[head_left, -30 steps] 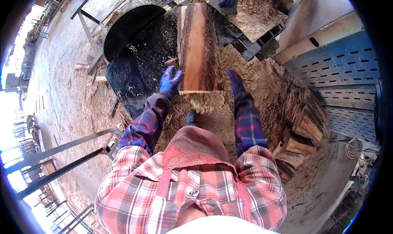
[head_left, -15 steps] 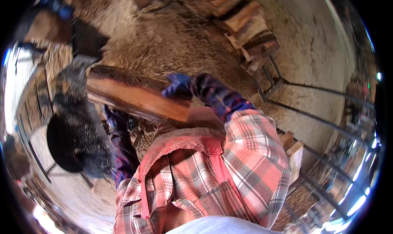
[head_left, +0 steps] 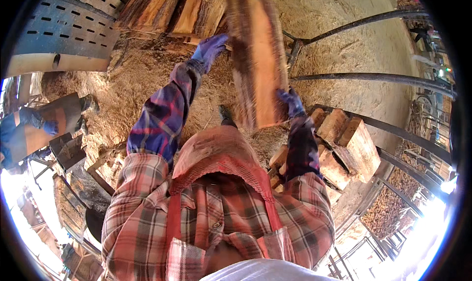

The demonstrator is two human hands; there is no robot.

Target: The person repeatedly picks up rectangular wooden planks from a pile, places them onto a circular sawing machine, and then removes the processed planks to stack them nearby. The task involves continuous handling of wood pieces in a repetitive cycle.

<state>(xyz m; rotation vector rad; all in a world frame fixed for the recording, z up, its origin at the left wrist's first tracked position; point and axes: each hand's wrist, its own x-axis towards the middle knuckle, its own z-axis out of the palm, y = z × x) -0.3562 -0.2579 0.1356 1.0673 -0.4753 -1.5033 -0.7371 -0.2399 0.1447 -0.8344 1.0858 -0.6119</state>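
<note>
A thick wood slab (head_left: 264, 64) with dark bark along its edges and a pale orange sawn face is held in front of me, lengthways away from my body. It is slightly blurred. My left hand (head_left: 210, 52), in a blue-purple glove, is at the slab's left edge near the far end, with its fingertips partly behind the wood. At the near right corner my right hand (head_left: 293, 103), gloved too, grips the edge, its thumb on the sawn face. Beyond my left hand lies a row of similar slabs (head_left: 189, 10).
Sawdust covers the floor (head_left: 132, 84). Cut wood blocks (head_left: 344, 138) are piled by my right forearm, beside dark metal bars (head_left: 373, 78). A slotted metal panel (head_left: 73, 28) stands far left. Below it, another person's gloved hand (head_left: 49, 127) is at a board (head_left: 64, 116).
My view has swung to the right. The slab has turned from lying across my front to pointing away from me. The row of slabs now appears at the upper left of the view.
</note>
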